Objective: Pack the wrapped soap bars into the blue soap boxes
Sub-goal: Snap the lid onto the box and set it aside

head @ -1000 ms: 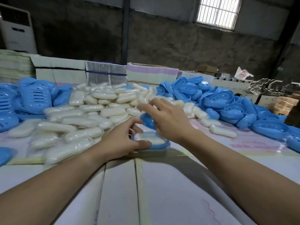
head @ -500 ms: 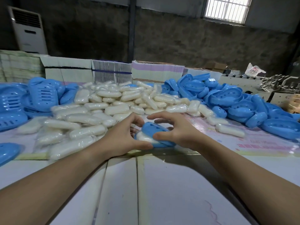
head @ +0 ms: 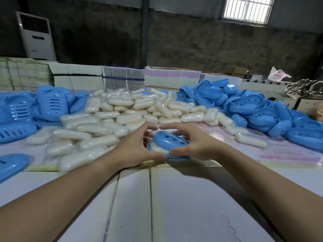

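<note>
At the near middle of the white table point(head: 192, 198), a blue soap box point(head: 170, 141) sits between both hands, its perforated lid tilted over the base, a wrapped soap bar point(head: 156, 148) showing pale through the gap on the left. Left hand point(head: 134, 147) curls round the box's left end, thumb along the front edge, index finger arched over the top. Right hand point(head: 195, 144) grips the right end the same way; the two index fingertips almost meet above the lid. Just behind and to the left, touching the left hand's knuckles, a large heap of wrapped soap bars point(head: 111, 124) spreads across the table. Right of it, a pile of blue lids point(head: 253, 105), well apart from the hands. Far left, slotted blue bases point(head: 50, 103) stacked; one more blue piece point(head: 12, 165) at the left edge. Behind, flat carton stacks point(head: 76, 77) line the table; a standing air conditioner point(head: 37, 37) against the wall, a barred window point(head: 246, 9) upper right.
</note>
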A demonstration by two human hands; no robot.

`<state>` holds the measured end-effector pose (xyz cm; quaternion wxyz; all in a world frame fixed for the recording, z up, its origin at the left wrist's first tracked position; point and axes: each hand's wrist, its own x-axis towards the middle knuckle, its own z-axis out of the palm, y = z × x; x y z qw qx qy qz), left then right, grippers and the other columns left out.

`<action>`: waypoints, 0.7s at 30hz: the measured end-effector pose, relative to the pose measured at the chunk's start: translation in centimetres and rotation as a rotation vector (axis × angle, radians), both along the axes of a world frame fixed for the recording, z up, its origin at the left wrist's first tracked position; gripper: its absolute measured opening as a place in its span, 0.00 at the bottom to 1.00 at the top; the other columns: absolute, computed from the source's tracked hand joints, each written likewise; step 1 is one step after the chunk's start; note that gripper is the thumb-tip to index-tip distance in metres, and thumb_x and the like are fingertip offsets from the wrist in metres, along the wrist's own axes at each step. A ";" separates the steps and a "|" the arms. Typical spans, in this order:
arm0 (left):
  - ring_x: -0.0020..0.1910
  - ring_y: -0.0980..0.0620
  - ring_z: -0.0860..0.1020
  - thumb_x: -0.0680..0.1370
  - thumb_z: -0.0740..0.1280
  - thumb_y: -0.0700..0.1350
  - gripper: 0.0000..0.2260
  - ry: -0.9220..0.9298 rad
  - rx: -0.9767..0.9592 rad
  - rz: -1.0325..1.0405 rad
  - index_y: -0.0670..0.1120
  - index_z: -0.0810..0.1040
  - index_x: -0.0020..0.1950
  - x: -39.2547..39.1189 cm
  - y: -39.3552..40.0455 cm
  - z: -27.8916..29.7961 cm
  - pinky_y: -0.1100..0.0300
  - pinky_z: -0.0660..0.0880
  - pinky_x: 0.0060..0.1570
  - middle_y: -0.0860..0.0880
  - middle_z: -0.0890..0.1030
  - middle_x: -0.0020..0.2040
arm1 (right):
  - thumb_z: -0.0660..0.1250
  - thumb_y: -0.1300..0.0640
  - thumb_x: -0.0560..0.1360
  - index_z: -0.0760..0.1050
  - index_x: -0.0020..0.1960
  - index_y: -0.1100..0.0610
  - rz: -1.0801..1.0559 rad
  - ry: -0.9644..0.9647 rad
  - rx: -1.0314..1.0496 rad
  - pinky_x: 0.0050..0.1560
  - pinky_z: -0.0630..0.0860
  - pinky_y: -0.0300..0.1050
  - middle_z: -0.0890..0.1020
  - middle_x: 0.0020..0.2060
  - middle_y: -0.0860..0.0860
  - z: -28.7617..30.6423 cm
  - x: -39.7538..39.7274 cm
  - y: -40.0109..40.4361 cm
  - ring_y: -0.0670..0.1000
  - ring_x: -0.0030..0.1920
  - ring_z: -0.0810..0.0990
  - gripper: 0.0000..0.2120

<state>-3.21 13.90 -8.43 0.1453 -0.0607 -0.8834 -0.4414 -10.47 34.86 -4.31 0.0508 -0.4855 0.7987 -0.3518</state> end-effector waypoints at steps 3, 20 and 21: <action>0.51 0.56 0.83 0.54 0.80 0.65 0.39 -0.018 -0.004 0.016 0.63 0.71 0.63 -0.2 -0.1 0.0 0.48 0.80 0.57 0.57 0.83 0.53 | 0.77 0.55 0.68 0.74 0.59 0.33 -0.002 0.014 -0.046 0.57 0.77 0.36 0.76 0.57 0.31 -0.1 0.0 0.0 0.39 0.60 0.76 0.26; 0.56 0.56 0.81 0.59 0.77 0.61 0.32 -0.064 -0.051 -0.080 0.61 0.75 0.61 -0.2 -0.9 0.2 0.47 0.79 0.59 0.57 0.82 0.56 | 0.78 0.60 0.67 0.73 0.65 0.41 -0.019 0.120 0.073 0.57 0.73 0.31 0.74 0.62 0.38 -0.7 0.4 -0.5 0.38 0.60 0.74 0.31; 0.56 0.55 0.81 0.60 0.77 0.60 0.31 -0.066 -0.053 -0.093 0.62 0.74 0.62 -0.2 -1.0 0.3 0.47 0.78 0.60 0.56 0.82 0.56 | 0.78 0.61 0.67 0.74 0.65 0.42 -0.018 0.131 0.066 0.57 0.73 0.32 0.74 0.62 0.39 -0.7 0.4 -0.5 0.39 0.60 0.74 0.31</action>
